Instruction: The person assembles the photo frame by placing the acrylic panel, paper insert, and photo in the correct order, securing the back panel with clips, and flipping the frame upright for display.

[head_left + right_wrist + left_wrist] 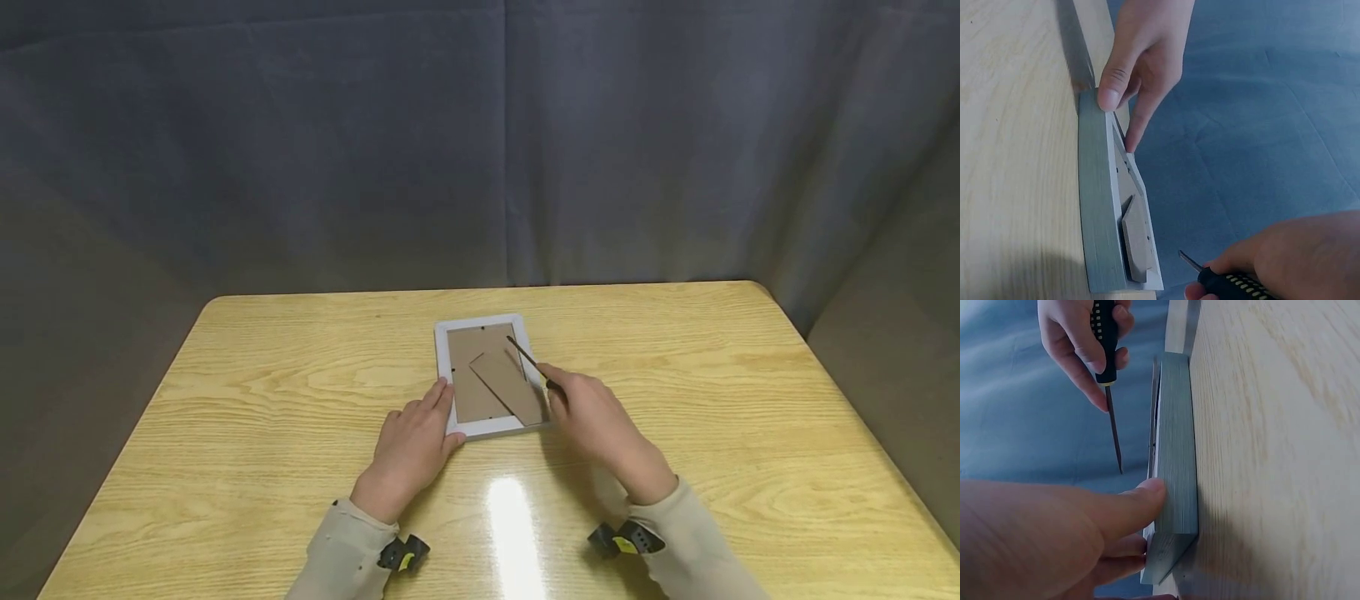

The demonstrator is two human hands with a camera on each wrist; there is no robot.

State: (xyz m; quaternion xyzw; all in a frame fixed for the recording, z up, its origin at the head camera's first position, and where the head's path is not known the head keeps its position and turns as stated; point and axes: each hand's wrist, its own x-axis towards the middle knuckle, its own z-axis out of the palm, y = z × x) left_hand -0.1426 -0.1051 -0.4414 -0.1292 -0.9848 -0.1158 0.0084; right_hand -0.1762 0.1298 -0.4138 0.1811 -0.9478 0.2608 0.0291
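Observation:
A white picture frame (441,346) lies face down on the table, its brown backing board (467,396) showing. Slanting across the board is a brown stand flap (513,387). My left hand (411,443) holds the frame's near left corner, thumb on the near edge and fingers along the left side. In my right hand (597,419) is a screwdriver (1106,344) with a dark, yellow-dotted handle. Its thin shaft points over the backing board in the head view. The left wrist view shows the screwdriver's tip apart from the board.
The wood-grain table (300,367) reaches well out on both sides of the frame. A dark curtain (375,167) hangs behind it. Small black tabs show along the backing board's edges. Both wrists carry black cameras.

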